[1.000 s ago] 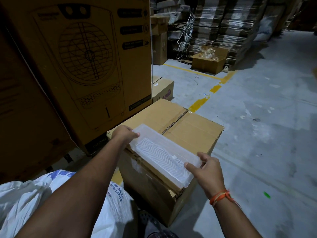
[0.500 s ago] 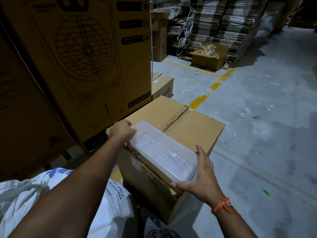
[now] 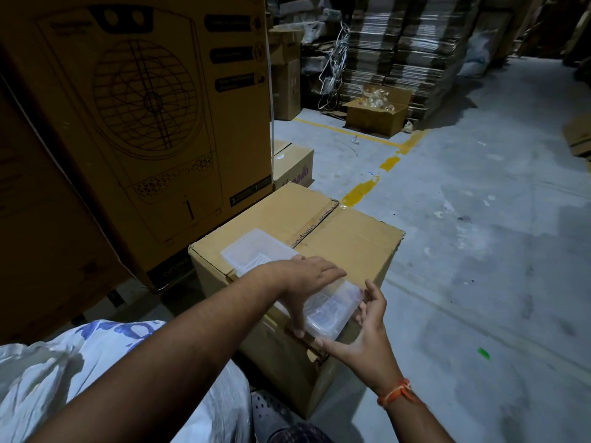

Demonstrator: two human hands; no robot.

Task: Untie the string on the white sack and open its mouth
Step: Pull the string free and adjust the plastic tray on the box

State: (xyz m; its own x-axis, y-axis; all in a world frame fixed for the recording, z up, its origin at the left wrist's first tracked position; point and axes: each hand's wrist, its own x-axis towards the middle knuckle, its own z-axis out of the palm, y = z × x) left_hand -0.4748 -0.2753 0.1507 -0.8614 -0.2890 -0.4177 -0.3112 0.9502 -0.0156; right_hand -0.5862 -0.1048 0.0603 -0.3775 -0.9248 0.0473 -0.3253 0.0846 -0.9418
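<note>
White sack lies at lower left, untouched; string and mouth not visible. Both hands are on a clear plastic tray atop a cardboard box: left hand fingers straight, flat over it; right hand fingers relaxed at its end. Judgement: untying not yet begun.

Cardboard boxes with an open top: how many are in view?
1: the open box by the stacked flat cardboard at the far side, past the yellow line. The box under both hands is taped closed. Others farther back are too dark to judge.
</note>
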